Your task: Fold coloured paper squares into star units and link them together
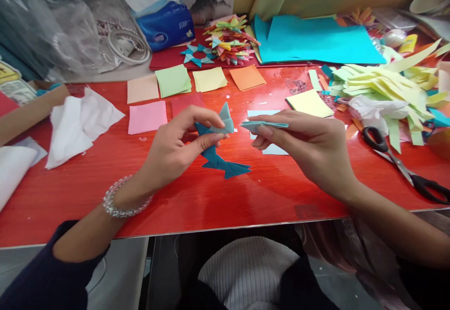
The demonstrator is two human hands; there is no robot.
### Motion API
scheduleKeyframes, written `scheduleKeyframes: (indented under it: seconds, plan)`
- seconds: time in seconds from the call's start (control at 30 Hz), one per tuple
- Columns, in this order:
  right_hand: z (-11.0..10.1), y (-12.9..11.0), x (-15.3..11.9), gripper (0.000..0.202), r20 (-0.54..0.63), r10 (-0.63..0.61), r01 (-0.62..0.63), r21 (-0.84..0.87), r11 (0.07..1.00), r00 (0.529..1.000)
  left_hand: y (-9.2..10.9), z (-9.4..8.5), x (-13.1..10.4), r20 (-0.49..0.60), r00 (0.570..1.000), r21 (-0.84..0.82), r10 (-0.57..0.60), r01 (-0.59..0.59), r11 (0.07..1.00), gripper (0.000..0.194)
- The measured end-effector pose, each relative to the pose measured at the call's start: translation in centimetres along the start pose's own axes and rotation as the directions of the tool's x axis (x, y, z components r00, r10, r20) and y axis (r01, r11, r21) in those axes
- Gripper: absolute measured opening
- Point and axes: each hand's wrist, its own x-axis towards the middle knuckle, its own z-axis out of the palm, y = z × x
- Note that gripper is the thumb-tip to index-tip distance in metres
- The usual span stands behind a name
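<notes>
My left hand (179,146) pinches a chain of folded paper pieces (225,165) between thumb and forefinger. Its top piece is pale blue, and the darker blue pieces curve down below the fingers over the red table. Facing it, a short gap to the right, my right hand (302,146) grips a light blue folded paper piece (269,124), held nearly flat with its narrow tip pointing left. Partly hidden beneath the right hand lie light blue paper squares (276,149). A dark red paper square (188,103) shows behind the left hand.
Stacks of pink (147,117), green (173,80), yellow (210,80) and orange paper squares (247,77) lie beyond my hands. Black-handled scissors (401,167) and paper strips (386,89) lie right. Crumpled tissue (82,124) sits left; finished paper rings (232,42) stand at the back.
</notes>
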Motion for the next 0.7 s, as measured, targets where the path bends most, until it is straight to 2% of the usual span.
scheduleKeyframes:
  seconds: [0.07,0.17,0.37,0.47,0.7]
  plan:
    - [-0.06,-0.02,-0.06,0.021,0.008,-0.06,0.061,-0.102,0.993,0.998,-0.16,0.13,-0.06,-0.029,1.0,-0.064,0.009,-0.011,0.998,0.018]
    - [0.03,-0.06,-0.22,0.02,0.025,-0.147,0.149,-0.22,0.964,0.989,-0.28,0.29,-0.1,-0.019,1.0,-0.111,0.019,-0.021,0.994,0.02]
    - [0.25,-0.4,-0.3,0.02,0.035,-0.258,0.258,-0.271,0.927,0.965,-0.25,0.44,-0.14,-0.046,0.998,-0.094,0.034,-0.038,0.995,0.021]
    - [0.22,-0.56,-0.28,0.02,0.035,-0.259,0.259,-0.259,0.93,0.965,-0.39,0.42,-0.2,-0.045,0.998,-0.099,0.031,-0.035,0.994,0.021]
    - [0.0,-0.8,-0.34,0.019,0.021,-0.173,0.174,-0.218,0.96,0.985,-0.63,0.32,-0.29,-0.031,0.998,-0.11,0.051,-0.054,0.993,0.022]
